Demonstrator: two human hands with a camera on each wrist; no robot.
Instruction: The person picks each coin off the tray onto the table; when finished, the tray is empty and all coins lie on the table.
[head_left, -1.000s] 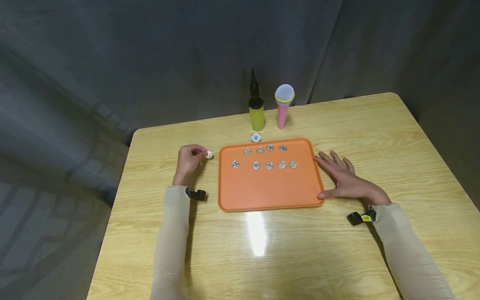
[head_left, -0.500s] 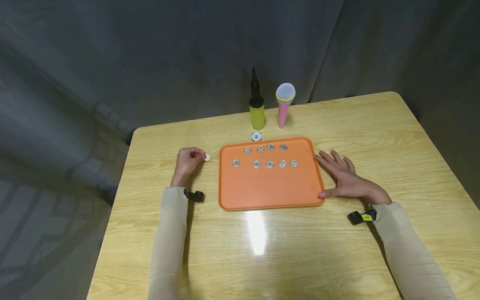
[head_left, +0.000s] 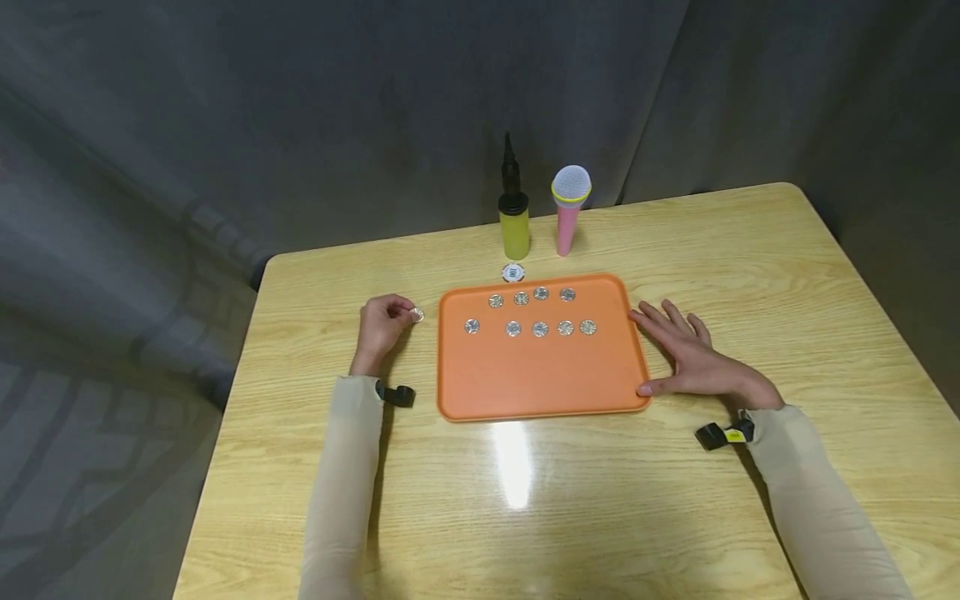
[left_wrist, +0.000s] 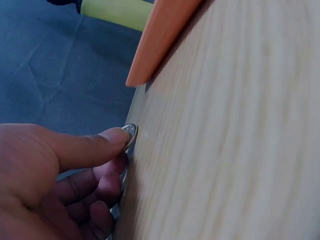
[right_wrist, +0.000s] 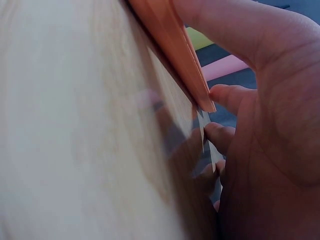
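Note:
Between thumb and fingertips, my left hand (head_left: 381, 327) pinches a silver coin (left_wrist: 131, 134) just left of the orange tray (head_left: 540, 379). In the left wrist view the coin stands tilted on edge, close to the tabletop. My right hand (head_left: 693, 358) rests at the tray's right side with fingers spread, its thumb and index finger touching the rim. Several silver coins lie in the tray in two rows: a back row with a coin (head_left: 521, 298) and a nearer row with another coin (head_left: 540, 329).
Behind the tray lies a white poker chip (head_left: 513, 272). A yellow-green hand pump (head_left: 515, 233) with a black top and a pink toy microphone (head_left: 567, 225) stand at the back of the wooden table (head_left: 600, 500). Dark curtains hang behind.
The left hand and the pinched coin first shifted slightly toward me, then a little to the right; the grip on the coin has changed. The right hand and tray stay put.

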